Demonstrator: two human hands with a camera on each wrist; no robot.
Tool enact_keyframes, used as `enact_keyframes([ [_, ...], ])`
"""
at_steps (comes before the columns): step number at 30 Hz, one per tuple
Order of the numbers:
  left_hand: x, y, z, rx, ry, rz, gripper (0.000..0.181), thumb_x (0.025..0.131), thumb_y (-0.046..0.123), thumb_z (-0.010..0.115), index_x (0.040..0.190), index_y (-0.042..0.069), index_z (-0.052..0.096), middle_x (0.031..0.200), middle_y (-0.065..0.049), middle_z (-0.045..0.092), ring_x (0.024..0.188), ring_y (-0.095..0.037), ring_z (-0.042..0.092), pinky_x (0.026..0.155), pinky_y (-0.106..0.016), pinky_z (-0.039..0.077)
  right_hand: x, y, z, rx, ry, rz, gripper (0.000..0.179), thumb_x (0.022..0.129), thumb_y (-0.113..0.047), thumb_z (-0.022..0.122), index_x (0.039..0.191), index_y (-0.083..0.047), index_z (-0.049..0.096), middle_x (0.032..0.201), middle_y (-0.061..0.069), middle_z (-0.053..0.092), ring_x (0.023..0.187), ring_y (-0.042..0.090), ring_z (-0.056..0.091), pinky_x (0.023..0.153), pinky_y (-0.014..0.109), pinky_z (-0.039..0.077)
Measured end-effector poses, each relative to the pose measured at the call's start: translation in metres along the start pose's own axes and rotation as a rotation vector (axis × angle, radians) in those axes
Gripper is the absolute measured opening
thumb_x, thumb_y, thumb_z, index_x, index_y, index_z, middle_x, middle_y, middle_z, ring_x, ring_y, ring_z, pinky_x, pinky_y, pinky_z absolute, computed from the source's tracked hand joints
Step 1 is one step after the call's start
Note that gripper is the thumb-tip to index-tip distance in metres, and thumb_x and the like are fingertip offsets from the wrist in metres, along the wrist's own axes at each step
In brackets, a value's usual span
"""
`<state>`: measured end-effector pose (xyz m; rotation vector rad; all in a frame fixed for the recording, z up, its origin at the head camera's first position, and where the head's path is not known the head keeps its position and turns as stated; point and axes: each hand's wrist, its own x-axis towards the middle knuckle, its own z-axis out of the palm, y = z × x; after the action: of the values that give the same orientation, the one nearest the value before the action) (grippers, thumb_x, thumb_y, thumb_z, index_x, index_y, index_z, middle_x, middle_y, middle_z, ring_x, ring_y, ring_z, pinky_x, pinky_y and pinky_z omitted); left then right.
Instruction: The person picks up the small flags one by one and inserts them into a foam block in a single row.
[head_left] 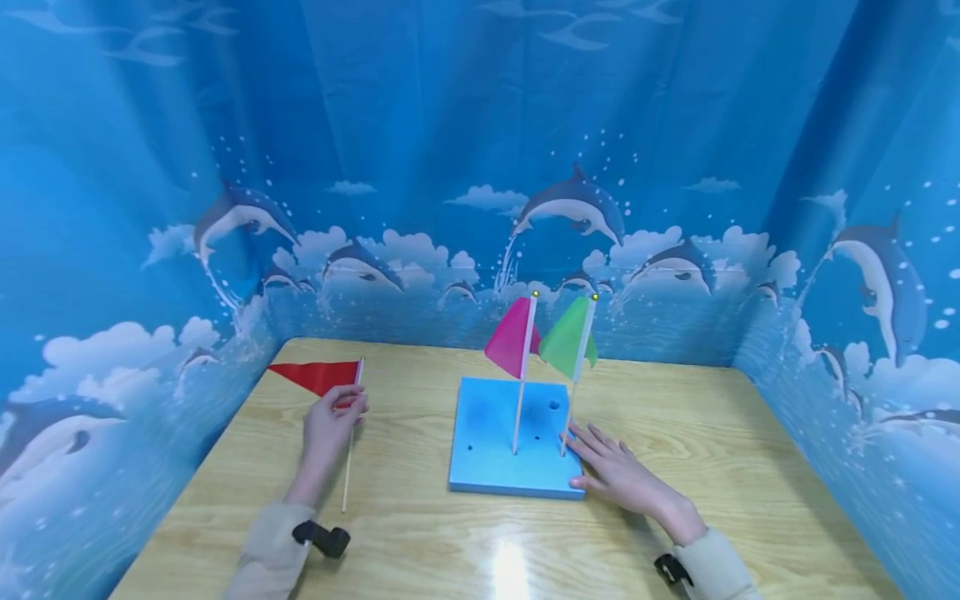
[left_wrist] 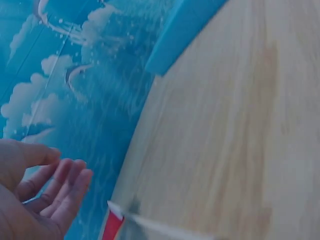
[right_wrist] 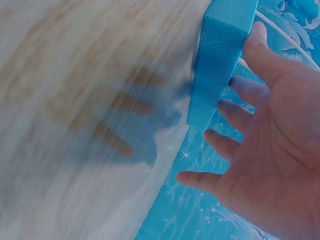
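A red triangular flag [head_left: 318,375] on a thin stick [head_left: 347,479] lies at the left of the table. Over its stick hovers my left hand [head_left: 337,417], fingers loosely bent; the left wrist view shows nothing between thumb and fingertips, with the flag [left_wrist: 113,225] below them. A blue foam block [head_left: 491,429] with small holes sits mid-table. Upright in it stand a pink flag [head_left: 512,337] and, slightly tilted, a green flag [head_left: 566,337]. My right hand [head_left: 618,471] rests at the block's right edge, fingers spread, thumb on its near corner.
The wooden table [head_left: 405,533] is bordered at the back and sides by a blue dolphin-print curtain [head_left: 420,167]. Besides the flag sticks, the block shows a larger hole [head_left: 554,405] near its back right and a small one [head_left: 470,447] at left.
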<state>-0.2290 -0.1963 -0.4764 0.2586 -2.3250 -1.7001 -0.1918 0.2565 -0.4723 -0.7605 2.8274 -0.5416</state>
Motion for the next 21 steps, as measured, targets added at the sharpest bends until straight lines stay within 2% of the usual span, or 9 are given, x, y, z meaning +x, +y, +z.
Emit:
enact_keyframes([
  [3, -0.001, -0.005, -0.009, 0.129, -0.010, -0.032, 0.032, 0.101, 0.016, 0.064, 0.127, -0.001, 0.064, 0.118, -0.024, 0.068, 0.097, -0.031, 0.071, 0.071, -0.018, 0.058, 0.000, 0.000, 0.000, 0.000, -0.002, 0.002, 0.072, 0.100, -0.048, 0.057, 0.158, -0.011, 0.036, 0.165, 0.019, 0.025, 0.149, 0.050, 0.019, 0.107, 0.084, 0.015],
  [5, -0.002, -0.008, -0.014, 0.197, -0.028, -0.058, 0.033, 0.100, 0.017, 0.064, 0.127, -0.003, 0.063, 0.119, -0.025, 0.067, 0.097, -0.032, 0.070, 0.070, -0.020, 0.058, 0.000, 0.000, 0.000, -0.002, -0.003, 0.002, 0.072, 0.100, -0.049, 0.057, 0.158, -0.011, 0.036, 0.165, 0.018, 0.024, 0.149, 0.050, 0.019, 0.107, 0.084, 0.015],
  [9, -0.001, -0.013, -0.021, 0.332, -0.093, -0.066, 0.033, 0.098, 0.014, 0.065, 0.123, -0.007, 0.063, 0.115, -0.027, 0.069, 0.098, -0.036, 0.070, 0.076, -0.036, 0.061, 0.000, 0.000, 0.000, -0.006, -0.004, 0.000, 0.072, 0.100, -0.049, 0.057, 0.157, -0.011, 0.036, 0.165, 0.019, 0.025, 0.149, 0.050, 0.019, 0.107, 0.084, 0.016],
  [13, -0.001, -0.016, -0.024, 0.454, -0.149, -0.049, 0.031, 0.092, 0.012, 0.069, 0.115, -0.009, 0.065, 0.107, -0.024, 0.072, 0.098, -0.037, 0.069, 0.085, -0.048, 0.056, 0.000, 0.001, 0.000, -0.004, -0.004, 0.001, 0.071, 0.101, -0.048, 0.057, 0.157, -0.011, 0.036, 0.165, 0.019, 0.025, 0.149, 0.050, 0.019, 0.107, 0.084, 0.016],
  [17, -0.002, -0.015, -0.022, 0.527, -0.178, -0.046, 0.030, 0.087, 0.011, 0.074, 0.108, -0.008, 0.065, 0.099, -0.021, 0.073, 0.094, -0.036, 0.069, 0.084, -0.049, 0.053, 0.001, 0.002, 0.000, 0.005, -0.006, 0.003, 0.072, 0.101, -0.048, 0.057, 0.158, -0.011, 0.035, 0.165, 0.019, 0.024, 0.150, 0.050, 0.018, 0.107, 0.084, 0.015],
  [21, -0.003, -0.014, -0.019, 0.575, -0.179, -0.008, 0.028, 0.082, 0.009, 0.076, 0.103, -0.007, 0.068, 0.094, -0.019, 0.074, 0.093, -0.036, 0.069, 0.080, -0.045, 0.052, 0.001, 0.002, 0.001, 0.007, -0.008, 0.005, 0.073, 0.100, -0.049, 0.057, 0.158, -0.011, 0.035, 0.165, 0.018, 0.024, 0.149, 0.050, 0.018, 0.107, 0.084, 0.015],
])
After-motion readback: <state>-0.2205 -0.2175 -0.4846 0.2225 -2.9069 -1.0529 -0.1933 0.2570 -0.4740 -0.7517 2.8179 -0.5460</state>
